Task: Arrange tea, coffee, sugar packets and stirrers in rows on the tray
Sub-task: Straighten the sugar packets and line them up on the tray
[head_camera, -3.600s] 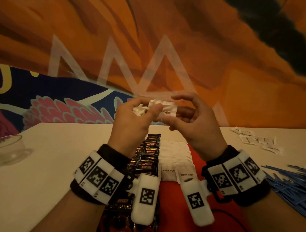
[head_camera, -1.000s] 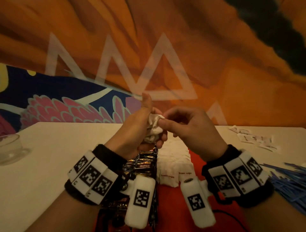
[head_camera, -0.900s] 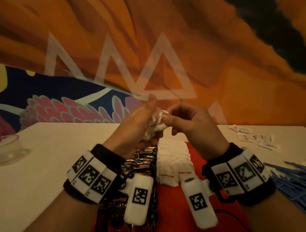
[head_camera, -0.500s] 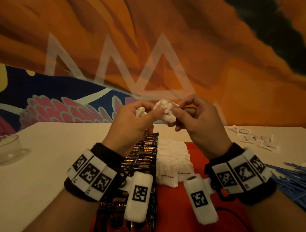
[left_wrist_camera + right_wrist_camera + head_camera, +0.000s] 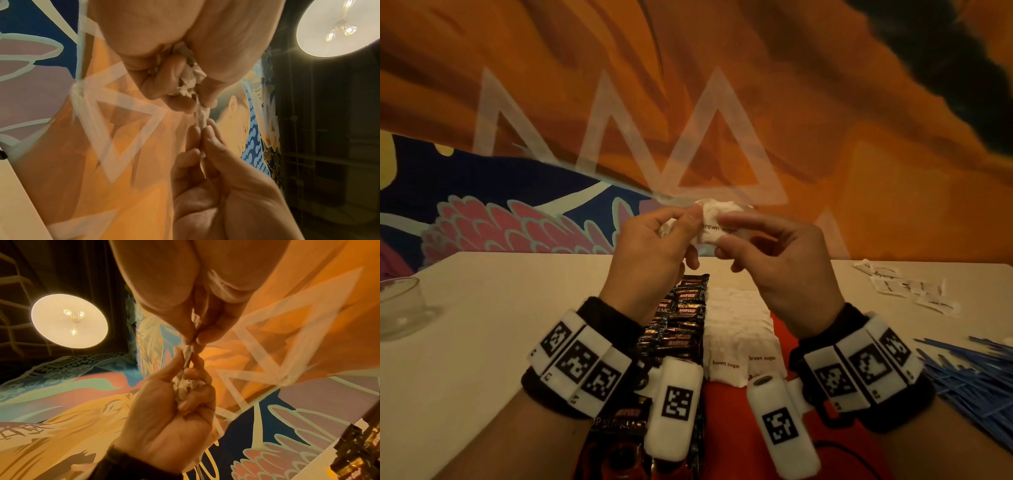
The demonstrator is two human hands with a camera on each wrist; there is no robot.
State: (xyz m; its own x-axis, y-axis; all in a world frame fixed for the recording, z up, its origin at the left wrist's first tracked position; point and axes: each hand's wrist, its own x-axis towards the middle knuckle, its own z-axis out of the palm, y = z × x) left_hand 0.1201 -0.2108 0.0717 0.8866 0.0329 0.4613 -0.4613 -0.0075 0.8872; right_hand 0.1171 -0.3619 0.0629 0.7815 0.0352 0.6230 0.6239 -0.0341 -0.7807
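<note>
Both hands are raised above the red tray. Between them is one white brown sugar packet, pinched at its left end by my left hand and at its right end by my right hand. My left hand also holds a crumpled bunch of sugar packets in its palm, and the bunch of packets shows in the right wrist view too. On the tray lie a row of dark coffee sachets and, to its right, a row of white sugar packets.
A heap of blue stirrers lies on the white table at the right. Loose white packets are scattered at the back right. A glass bowl stands at the left edge. A painted wall rises behind the table.
Both hands have risen a little. One packet has been drawn out of the bunch in the left hand and is now held stretched between the two hands.
</note>
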